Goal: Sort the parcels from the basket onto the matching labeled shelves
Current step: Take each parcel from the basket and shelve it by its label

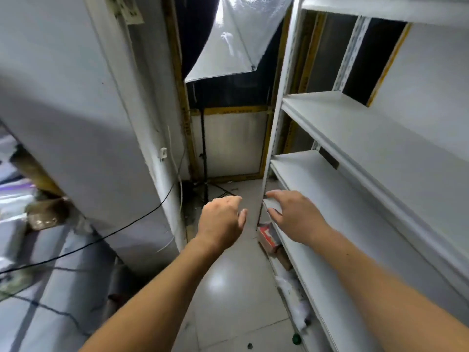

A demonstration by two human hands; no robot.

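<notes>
With both hands empty, nothing to drop yet. Right hand [291,217] spread wide, fingers loosely straight, fingertips at the front corner of a low shelf [317,240], touching or just short of its edge; cannot tell which. Left hand [220,222] relaxed and open too, hanging in the aisle just beside the right, clear of the shelf post [276,123].

No basket in view, so no way to say where the unsorted parcels wait. Below the right hand, on the lowest shelf near its front end, a red and white box [266,237], and further along the same level a white bag [294,295]; probably parcels already placed, though labels too blurred to read.

Risks from here, as judgement only: mis-sorting, since no shelf label readable from this angle; knocking the box off the low shelf's front edge if reaching in blind under the upper board. Also a black cable [101,240] trailing across the left side near the floor [228,288], and a light stand [204,153] at the aisle's far end — easy to snag or trip over when turning back for the next parcel.
</notes>
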